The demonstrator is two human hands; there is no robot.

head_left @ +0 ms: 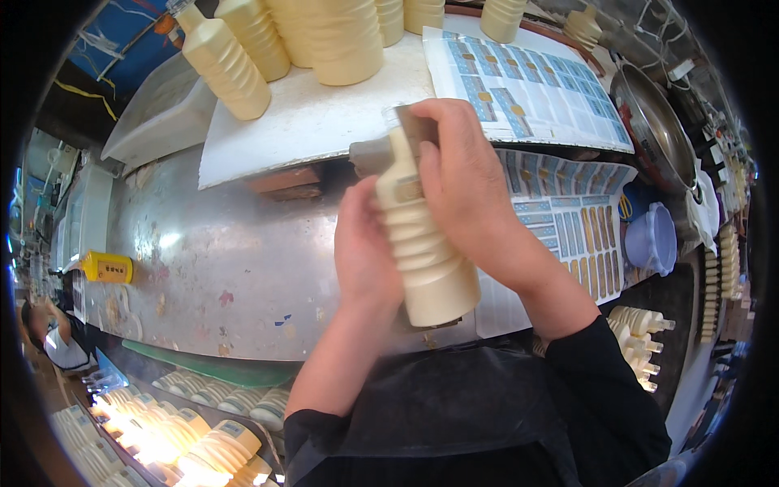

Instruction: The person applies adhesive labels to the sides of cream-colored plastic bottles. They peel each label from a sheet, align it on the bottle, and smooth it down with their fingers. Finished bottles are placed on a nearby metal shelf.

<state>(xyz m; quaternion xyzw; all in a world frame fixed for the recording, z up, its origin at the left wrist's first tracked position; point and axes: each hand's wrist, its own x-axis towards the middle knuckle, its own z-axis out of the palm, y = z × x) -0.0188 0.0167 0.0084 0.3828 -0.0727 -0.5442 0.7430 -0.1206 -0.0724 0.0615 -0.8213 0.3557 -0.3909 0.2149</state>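
A cream plastic bottle [434, 280] with a ribbed body hangs tilted in front of me, its base toward me and its neck pointing away. My left hand [365, 252] is closed along its left side. From the right, my right hand [466, 178] grips its upper part, fingers curled near the neck. Grey material, perhaps cloth or tape, covers some fingertips at the neck [372, 154]; its exact kind is unclear. A small label patch shows on the bottle's shoulder, partly behind my right fingers.
Several cream bottles [345, 40] stand on a white raised board [300, 122]. Printed label sheets [519, 85] lie at the right, near a lavender bucket [652, 239] and a metal pan [657, 105]. A yellow container [107, 267] sits on the metal table [219, 268]. More bottles [219, 450] fill crates below.
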